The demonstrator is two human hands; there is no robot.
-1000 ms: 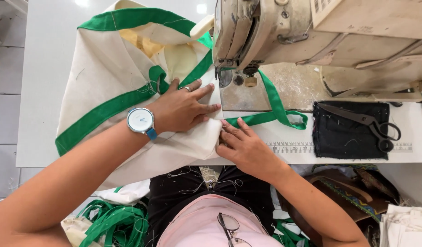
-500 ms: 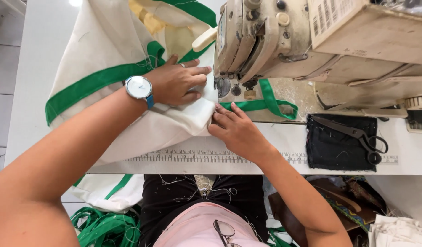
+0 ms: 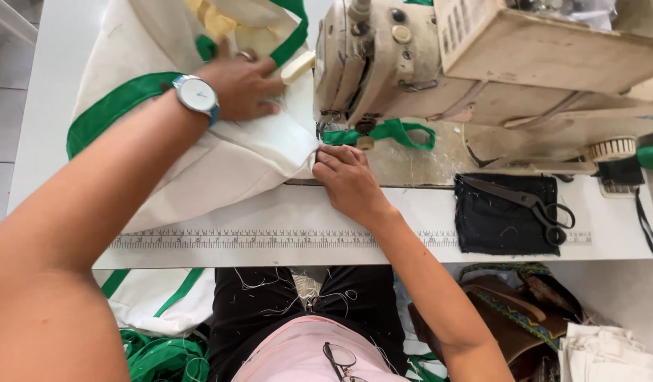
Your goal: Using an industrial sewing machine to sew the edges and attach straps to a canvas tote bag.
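A cream fabric bag (image 3: pixel 220 155) with green trim lies on the sewing table, its edge running to the needle of a beige sewing machine (image 3: pixel 425 64). My left hand (image 3: pixel 241 85), with a watch on the wrist and a ring on one finger, presses flat on the bag just left of the machine head. My right hand (image 3: pixel 347 180) pinches the bag's edge right in front of the presser foot. A green strap (image 3: pixel 390 132) trails out behind the needle on the machine bed.
Black scissors (image 3: pixel 531 205) rest on a dark cloth pad (image 3: pixel 503 212) to the right. A printed ruler (image 3: pixel 270 239) runs along the table's front edge. More green-trimmed fabric (image 3: pixel 164 346) and a brown bag (image 3: pixel 510 318) lie below the table.
Both hands and the bag have slid up toward the machine; my right hand now sits at the presser foot and the view is closer in.
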